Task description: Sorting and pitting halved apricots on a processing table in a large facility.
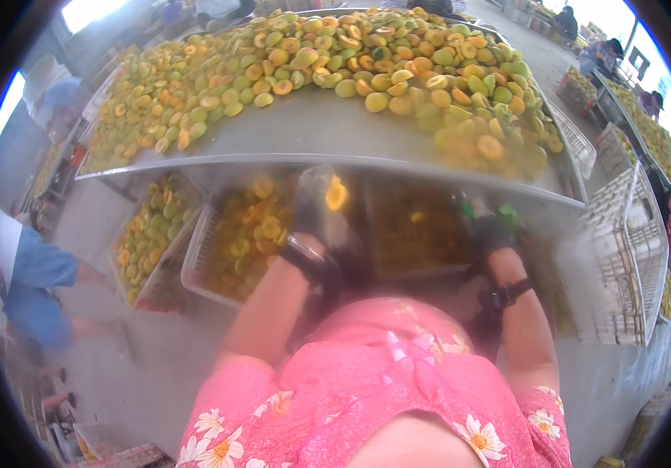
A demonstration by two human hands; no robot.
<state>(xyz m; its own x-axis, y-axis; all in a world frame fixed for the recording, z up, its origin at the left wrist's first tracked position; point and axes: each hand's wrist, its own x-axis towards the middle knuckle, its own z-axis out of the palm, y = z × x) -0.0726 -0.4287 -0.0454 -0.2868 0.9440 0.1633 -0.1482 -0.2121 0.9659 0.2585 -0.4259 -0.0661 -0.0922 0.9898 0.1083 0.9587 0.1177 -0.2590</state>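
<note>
My gloved left hand (319, 202) is below the front edge of a metal table (288, 131), with a halved orange fruit (336, 194) held at its fingers. To the right, my gloved right hand (484, 219) is blurred; something green shows beside its fingers, and its grip is unclear. Many halved yellow, green and orange fruits (312, 58) are heaped on the table. Under the table edge, a crate of fruit halves (195, 275) stands left of my left hand. A container with dark yellowish contents (420, 272) lies between my hands.
Another crate of greenish fruit (180, 243) stands at the left. White plastic crates (628, 257) are stacked at the right. A person in blue shorts (43, 269) is at the far left; other people are at tables farther back. Haze blurs part of the view.
</note>
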